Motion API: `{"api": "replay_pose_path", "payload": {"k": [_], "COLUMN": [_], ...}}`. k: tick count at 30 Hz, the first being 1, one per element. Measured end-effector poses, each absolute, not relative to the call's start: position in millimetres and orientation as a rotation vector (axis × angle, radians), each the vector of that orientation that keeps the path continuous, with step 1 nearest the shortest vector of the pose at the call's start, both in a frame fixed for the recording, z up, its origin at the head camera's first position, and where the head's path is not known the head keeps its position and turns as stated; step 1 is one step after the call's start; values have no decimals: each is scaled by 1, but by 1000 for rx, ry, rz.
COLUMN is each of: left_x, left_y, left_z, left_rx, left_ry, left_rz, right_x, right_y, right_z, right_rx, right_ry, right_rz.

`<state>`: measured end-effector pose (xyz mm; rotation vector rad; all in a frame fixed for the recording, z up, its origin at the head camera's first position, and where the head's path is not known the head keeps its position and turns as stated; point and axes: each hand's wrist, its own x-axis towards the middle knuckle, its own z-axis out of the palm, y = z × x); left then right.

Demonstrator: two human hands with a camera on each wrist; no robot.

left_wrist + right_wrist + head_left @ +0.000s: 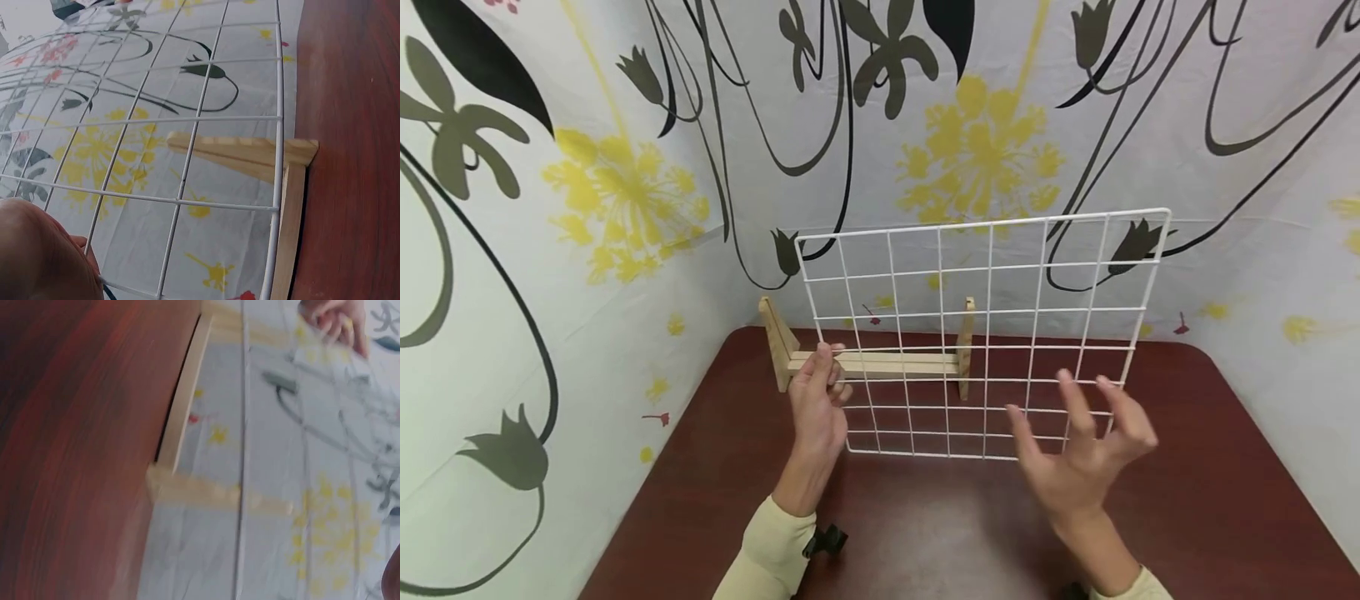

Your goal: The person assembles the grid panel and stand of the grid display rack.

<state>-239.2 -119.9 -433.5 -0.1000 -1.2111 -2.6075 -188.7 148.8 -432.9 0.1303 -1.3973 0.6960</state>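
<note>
A white wire grid panel (988,313) is held upright above the table, tilted slightly. My left hand (820,408) grips its left edge, thumb in front; the left wrist view shows that hand (44,256) at the wires. In front of the panel's lower right part, my right hand (1078,467) has its fingers spread and raised. Whether those fingertips touch the wires is unclear. Behind the panel stands a wooden rack (880,364), two notched uprights joined by a crossbar. The right wrist view is blurred and shows only a sliver of the right hand (392,575).
The dark red-brown table (925,517) lies under both hands. White fabric (730,192) printed with flowers rises along the back and sides of the table. A black strap (825,541) sits at my left wrist, beside the cream sleeve (771,550).
</note>
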Motion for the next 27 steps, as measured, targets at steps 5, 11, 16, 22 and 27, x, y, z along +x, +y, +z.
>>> {"api": "replay_pose_path", "payload": {"k": [5,11,16,22,27], "left_x": [-238,-238,-238,-239,-237], "left_y": [-118,-113,-110,-108,-110], "left_z": [-428,-427,-427,-427,-431], "left_rx": [-98,-107,-125,-134,-102], "left_ry": [-1211,-1223,-1183,-1167,-1189], "left_rz": [-2593,-2591,-2604,-2602,-2595], "right_x": [-188,-192,-203,-214,-221], "right_y": [117,100,91,84,78], "right_z": [-422,-404,-393,-390,-393], "right_rx": [340,378,337,334,318], "right_ry": [-1473,-1655,-1780,-1832,-1857], "right_rz": [739,696,635,645,638]}}
